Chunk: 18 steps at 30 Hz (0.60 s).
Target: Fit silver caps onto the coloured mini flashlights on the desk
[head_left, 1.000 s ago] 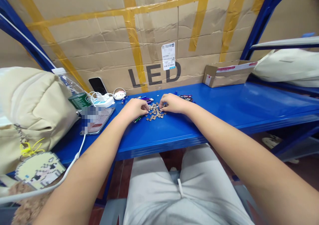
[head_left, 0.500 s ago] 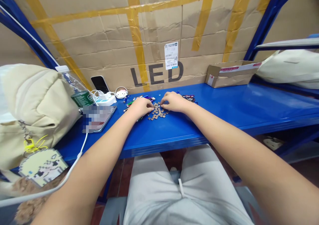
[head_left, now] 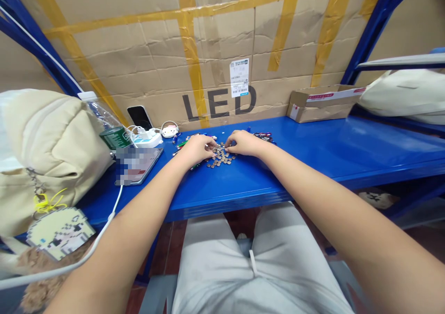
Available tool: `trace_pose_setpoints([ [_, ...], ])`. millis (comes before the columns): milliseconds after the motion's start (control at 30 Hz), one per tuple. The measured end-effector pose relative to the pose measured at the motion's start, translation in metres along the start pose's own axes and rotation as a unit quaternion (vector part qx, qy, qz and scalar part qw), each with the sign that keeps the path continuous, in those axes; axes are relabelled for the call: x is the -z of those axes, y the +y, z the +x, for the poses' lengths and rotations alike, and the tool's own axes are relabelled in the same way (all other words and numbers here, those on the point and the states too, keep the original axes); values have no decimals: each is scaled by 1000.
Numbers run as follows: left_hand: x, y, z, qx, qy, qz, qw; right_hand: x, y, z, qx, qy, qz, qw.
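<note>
A small heap of round metal pieces [head_left: 219,157] lies on the blue shelf surface [head_left: 313,151] in front of me. My left hand [head_left: 196,148] rests at the heap's left side, fingers curled and pinched at its top edge. My right hand [head_left: 243,143] sits at the heap's right side, fingers bent down onto the pieces. What either pinch holds is too small to make out. Several coloured pens [head_left: 187,141] lie behind and under my left hand. A bunch of metal clips [head_left: 263,137] lies just behind my right hand.
A phone [head_left: 137,165] lies left of the heap with a white cable. Further left are a cream padded bag [head_left: 48,151], a water bottle [head_left: 106,124] and a white charger [head_left: 148,139]. A taped cardboard wall marked LED [head_left: 219,103] backs the shelf. A low cardboard box [head_left: 321,101] stands at the right.
Both hands stay at the heap; the fingers of my left hand have shifted slightly toward its top. The camera view has drifted a little.
</note>
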<state>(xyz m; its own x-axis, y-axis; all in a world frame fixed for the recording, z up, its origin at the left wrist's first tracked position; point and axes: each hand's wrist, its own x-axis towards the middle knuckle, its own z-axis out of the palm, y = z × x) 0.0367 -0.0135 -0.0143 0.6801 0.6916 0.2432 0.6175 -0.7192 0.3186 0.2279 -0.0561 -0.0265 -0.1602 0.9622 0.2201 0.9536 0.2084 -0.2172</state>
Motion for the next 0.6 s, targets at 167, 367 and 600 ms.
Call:
trace_pose_setpoints([
  [167, 1, 3, -1, -26, 6, 27, 999, -3, -1, 4, -19, 3, 11, 1000],
  [367, 2, 5, -3, -14, 11, 9, 1000, -2, -4, 5, -33, -12, 31, 999],
  [600, 9, -10, -2, 15, 23, 46, 999, 0, -4, 4, -32, -29, 68, 997],
])
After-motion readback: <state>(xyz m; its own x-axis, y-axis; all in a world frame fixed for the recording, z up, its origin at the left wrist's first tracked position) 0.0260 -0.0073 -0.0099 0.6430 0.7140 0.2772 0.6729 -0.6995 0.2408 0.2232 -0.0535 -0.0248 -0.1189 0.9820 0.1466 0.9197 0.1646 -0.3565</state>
